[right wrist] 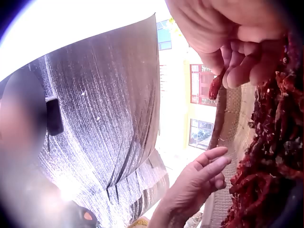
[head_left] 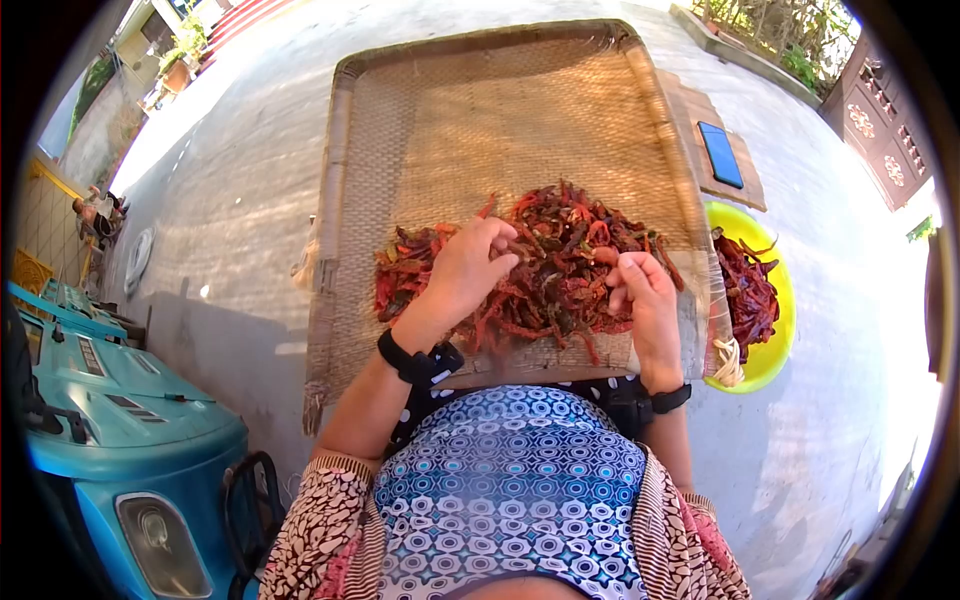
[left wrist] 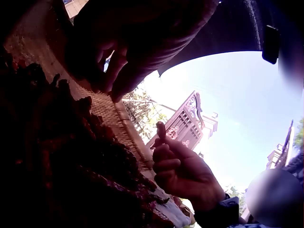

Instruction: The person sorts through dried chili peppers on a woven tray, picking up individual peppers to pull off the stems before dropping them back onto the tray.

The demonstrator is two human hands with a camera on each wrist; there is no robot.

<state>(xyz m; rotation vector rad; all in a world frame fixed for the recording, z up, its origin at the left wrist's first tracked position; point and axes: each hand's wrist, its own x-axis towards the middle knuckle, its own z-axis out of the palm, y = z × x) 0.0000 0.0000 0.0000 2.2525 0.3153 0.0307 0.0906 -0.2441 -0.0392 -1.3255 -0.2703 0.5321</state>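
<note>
Patterned sleeves frame both hands at the woven tray's [head_left: 420,150] near edge: left hand [head_left: 468,268] reaches its loosely extended fingers into the dried chilies [head_left: 550,270], right hand [head_left: 645,295] pinches one pod; heap lies directly ahead.

The left hand [head_left: 468,270] is covering part of the dried chilli pile [head_left: 545,275], hiding its fingertips among the pods. The woven tray [head_left: 420,130] is blocking one side of the yellow bowl [head_left: 775,345]. In the left wrist view, shadow is darkening the chillies, and a blurred patch is sitting at the lower right.
</note>
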